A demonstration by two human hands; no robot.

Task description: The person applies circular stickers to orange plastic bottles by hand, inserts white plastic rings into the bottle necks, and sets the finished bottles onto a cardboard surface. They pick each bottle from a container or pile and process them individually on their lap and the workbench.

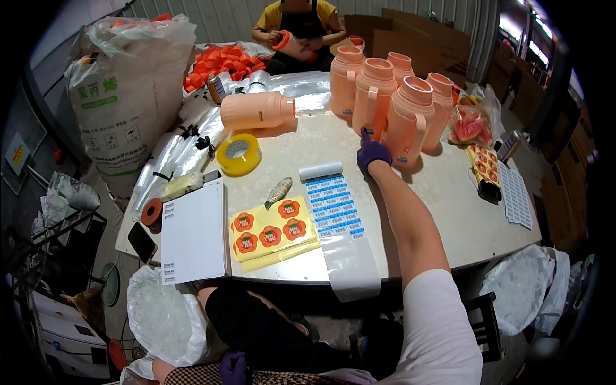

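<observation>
Right of centre, the right hand (374, 154), pointer out, is maybe labelling a peach jug (373, 96), needing firm pressing; fingers unclear on the left hand (233, 369).

Right arm (410, 224) outstretched, right grip (373, 154) gloved, finger (366, 136) extended, left grip (235, 369) low, gloved

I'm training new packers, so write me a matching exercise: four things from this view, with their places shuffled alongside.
Things
1. Right hand
2. Yellow tape roll
3. Phone
4. Left hand

Places
A. Just left of the white stack
B. At the picture's bottom edge
C. Beside the standing flasks
D. On the near side of the lying flask

Pairs: 1-C, 2-D, 3-A, 4-B
</observation>
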